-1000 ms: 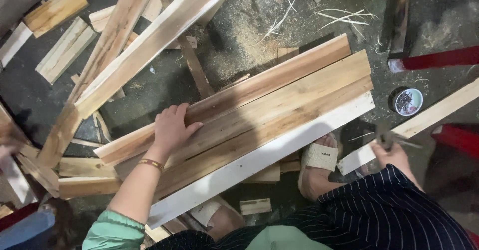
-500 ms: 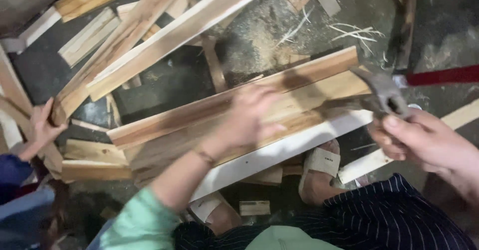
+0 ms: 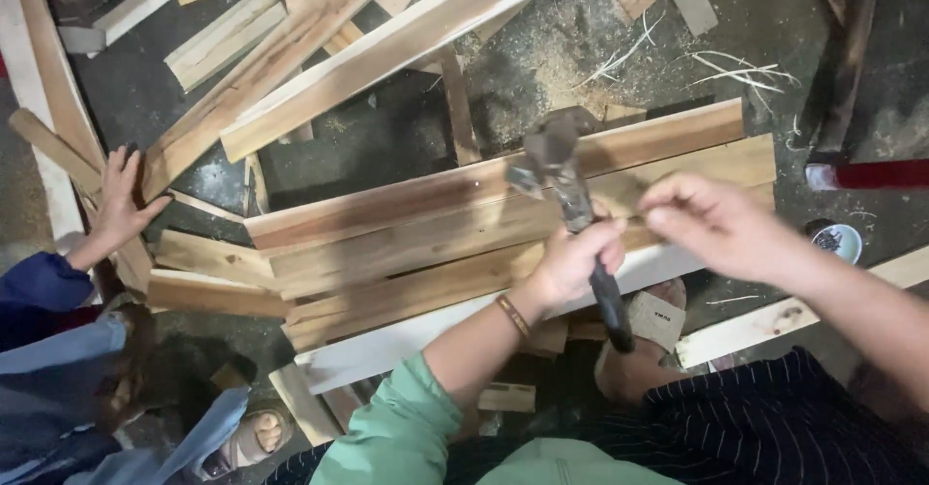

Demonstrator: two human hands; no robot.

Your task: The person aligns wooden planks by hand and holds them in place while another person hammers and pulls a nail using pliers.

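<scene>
**A:** What is in the hands?

**B:** A hammer point(image 3: 571, 204) with a dark metal head and a dark handle. It sits upright over a row of wooden planks point(image 3: 503, 243) lying side by side on the floor point(image 3: 387, 146). The left hand point(image 3: 573, 257) is wrapped tight around the middle of the handle, so that grip is closed on the hammer. The right hand point(image 3: 711, 224) is just beside it, fingers curled together as if pinching something small; I cannot tell what, or whether it holds anything at all.

**A:** How would the hammer handle?

**B:** Judging by its look, heavy at the head and stiff all through, so it would tip forward if held loosely. The safest hold would be lower on the handle, toward its free end near the sandalled foot point(image 3: 648, 335).

**A:** And around it?

**B:** The planks look rigid, rough and splintery. One paler board point(image 3: 406, 345) lies along their near edge. Long boards point(image 3: 387, 49) cross at the top, with sawdust point(image 3: 561, 49) beyond. A small round dish point(image 3: 837, 241) of tiny dark bits sits at the right. At the far left another person's hand point(image 3: 121, 204), in a blue sleeve, rests on loose wood.
</scene>
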